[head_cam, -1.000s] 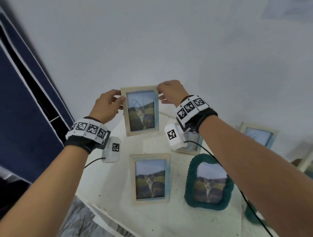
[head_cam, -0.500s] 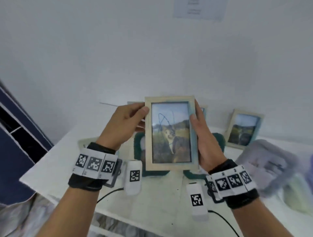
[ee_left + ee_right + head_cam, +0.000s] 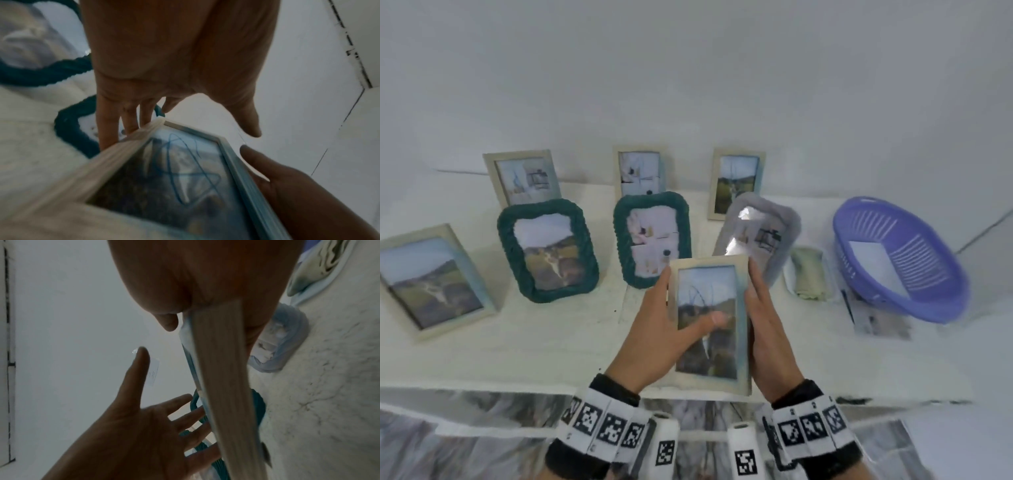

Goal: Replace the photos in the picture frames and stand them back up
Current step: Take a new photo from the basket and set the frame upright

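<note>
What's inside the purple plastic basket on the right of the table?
Inside the purple slotted plastic basket a flat white sheet lies on the bottom, probably paper or photo backs. Whether more lies beneath it cannot be seen; the near wall hides the front of the floor.

Five plain frames (image 3: 709,318), two green knitted frames (image 3: 548,251), one grey frame (image 3: 760,236), one purple basket (image 3: 900,260)

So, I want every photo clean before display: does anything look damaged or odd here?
Yes. The photo in the held wooden frame has a blue pen scribble looped across it, plain in the left wrist view. Other frames look too blurred to judge.
</note>
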Tool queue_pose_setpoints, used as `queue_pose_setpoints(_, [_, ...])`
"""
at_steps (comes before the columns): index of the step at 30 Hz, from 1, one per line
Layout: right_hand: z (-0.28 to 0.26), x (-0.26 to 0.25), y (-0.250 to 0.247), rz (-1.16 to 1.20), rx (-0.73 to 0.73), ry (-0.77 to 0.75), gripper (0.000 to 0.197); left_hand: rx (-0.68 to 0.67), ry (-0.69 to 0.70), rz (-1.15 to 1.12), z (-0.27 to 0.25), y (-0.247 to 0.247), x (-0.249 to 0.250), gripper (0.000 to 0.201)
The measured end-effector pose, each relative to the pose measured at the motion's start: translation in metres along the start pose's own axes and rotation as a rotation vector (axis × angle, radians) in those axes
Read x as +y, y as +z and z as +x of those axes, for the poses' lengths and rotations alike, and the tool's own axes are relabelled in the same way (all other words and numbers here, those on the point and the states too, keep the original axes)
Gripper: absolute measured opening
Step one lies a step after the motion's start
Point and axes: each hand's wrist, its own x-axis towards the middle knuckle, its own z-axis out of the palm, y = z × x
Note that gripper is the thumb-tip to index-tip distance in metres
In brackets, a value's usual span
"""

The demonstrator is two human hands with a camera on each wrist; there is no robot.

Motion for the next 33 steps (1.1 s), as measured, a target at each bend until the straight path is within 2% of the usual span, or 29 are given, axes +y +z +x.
queue_pose_setpoints(2, [-0.01, 0.001, -0.005, -0.02, -0.047, 0.004, 0.049, -0.013, -0.013, -0.058, -0.001, 0.015, -0.003, 0.056])
queue_pose_setpoints(5, [-0.02, -0.002, -0.011, -0.009, -0.064, 0.09, 0.043, -0.013, -0.095, -0.106, -0.001, 0.028, -0.003, 0.062])
queue_pose_setpoints(7, [-0.024, -0.001, -0.015, -0.004, -0.043, 0.127, 0.044, -0.008, -0.183, -0.103, 0.0, 0.028, -0.007, 0.08])
queue_pose_setpoints(9, [-0.024, 0.003, -0.018, 0.011, 0.02, 0.147, 0.041, -0.001, -0.235, -0.147, 0.001, 0.025, -0.016, 0.107])
queue_pose_setpoints(10, [-0.023, 0.006, -0.019, -0.01, 0.058, 0.158, 0.039, 0.003, -0.244, -0.209, 0.001, 0.024, -0.021, 0.112])
queue_pose_setpoints(13, [-0.021, 0.013, -0.021, -0.121, 0.091, 0.192, 0.03, 0.004, -0.237, -0.368, 0.003, 0.026, -0.026, 0.099])
queue_pose_setpoints(16, [-0.021, 0.015, -0.023, -0.159, 0.086, 0.2, 0.027, -0.003, -0.223, -0.391, 0.002, 0.029, -0.035, 0.09])
queue_pose_setpoints(19, [-0.021, 0.02, -0.033, -0.234, 0.196, 0.165, 0.015, 0.02, -0.228, -0.396, 0.0, 0.025, -0.046, 0.078])
queue_pose_setpoints(24, [-0.024, 0.036, -0.055, -0.443, 0.346, 0.128, 0.003, 0.076, -0.333, -0.527, -0.003, 0.012, -0.069, 0.041])
queue_pose_setpoints(28, [-0.026, 0.048, -0.064, -0.655, 0.364, 0.115, 0.011, 0.144, -0.359, -0.367, 0.0, 0.017, -0.092, 0.022])
queue_pose_setpoints(33, [-0.024, 0.06, -0.072, -0.902, 0.297, 0.069, 0.021, 0.188, -0.322, 0.025, 0.007, 0.03, -0.124, 0.023])
